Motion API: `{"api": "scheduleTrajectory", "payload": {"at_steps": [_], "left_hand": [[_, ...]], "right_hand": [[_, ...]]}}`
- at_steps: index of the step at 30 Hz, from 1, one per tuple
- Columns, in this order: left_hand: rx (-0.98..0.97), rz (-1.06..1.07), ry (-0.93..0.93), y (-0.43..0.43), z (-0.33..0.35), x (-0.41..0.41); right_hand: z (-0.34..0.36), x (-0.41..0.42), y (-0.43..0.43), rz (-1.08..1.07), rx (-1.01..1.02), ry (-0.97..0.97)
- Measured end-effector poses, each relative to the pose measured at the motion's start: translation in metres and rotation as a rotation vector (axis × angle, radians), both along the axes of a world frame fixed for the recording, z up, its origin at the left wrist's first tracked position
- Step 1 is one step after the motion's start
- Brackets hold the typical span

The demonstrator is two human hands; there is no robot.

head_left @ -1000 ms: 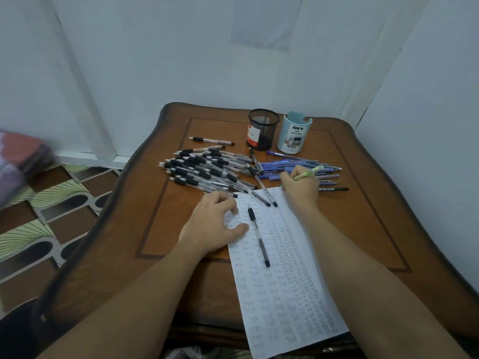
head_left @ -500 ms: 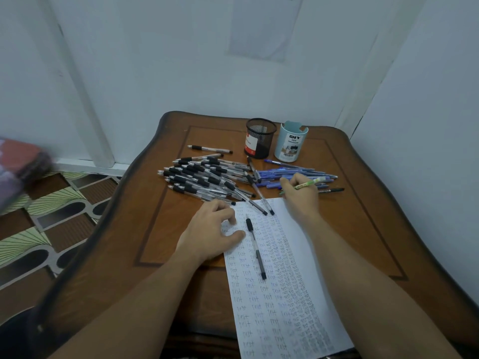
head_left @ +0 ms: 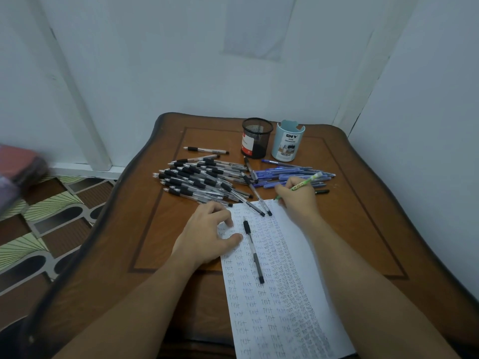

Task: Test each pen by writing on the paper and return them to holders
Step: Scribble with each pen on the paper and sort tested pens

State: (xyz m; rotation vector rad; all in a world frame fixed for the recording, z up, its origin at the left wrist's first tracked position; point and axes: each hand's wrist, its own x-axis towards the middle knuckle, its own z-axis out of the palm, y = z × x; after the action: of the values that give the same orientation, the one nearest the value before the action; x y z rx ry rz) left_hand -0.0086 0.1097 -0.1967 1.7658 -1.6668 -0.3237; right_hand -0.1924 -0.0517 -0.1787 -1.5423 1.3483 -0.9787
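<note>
Pen (head_left: 307,181) gripped by right hand (head_left: 298,199) slants, tip near-left; left hand (head_left: 204,235) rests on paper (head_left: 300,275).

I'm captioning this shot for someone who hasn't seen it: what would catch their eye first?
A heap of black-grip pens sprawls across the middle of the table, blue pens to its right. Nearer lies a sheet of paper filled with rows of "test", where the right hand grips a green pen at the top edge and the left hand rests on the left side. Behind stand a black mesh holder and a light-blue desk organizer.
</note>
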Motion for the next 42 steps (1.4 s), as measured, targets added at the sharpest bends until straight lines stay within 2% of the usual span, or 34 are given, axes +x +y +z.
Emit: {"api": "scheduleTrajectory", "payload": {"at_steps": [3, 9, 18, 42], "left_hand": [[-0.007, -0.006, 0.005, -0.0003, 0.0003, 0.0003], [0.002, -0.013, -0.020, 0.0005, 0.0007, 0.0002], [0.008, 0.014, -0.057, -0.0014, -0.0005, -0.0018], [0.022, 0.030, -0.053, -0.0025, -0.0006, -0.0027]], "right_hand": [[0.0031, 0.0000, -0.0010, 0.016, 0.008, 0.029], [0.0015, 0.0020, 0.0053, -0.011, -0.114, 0.038], [-0.0017, 0.0014, 0.0032, 0.046, -0.093, 0.028], [-0.0030, 0.0007, 0.0048, 0.012, -0.104, 0.036]]}}
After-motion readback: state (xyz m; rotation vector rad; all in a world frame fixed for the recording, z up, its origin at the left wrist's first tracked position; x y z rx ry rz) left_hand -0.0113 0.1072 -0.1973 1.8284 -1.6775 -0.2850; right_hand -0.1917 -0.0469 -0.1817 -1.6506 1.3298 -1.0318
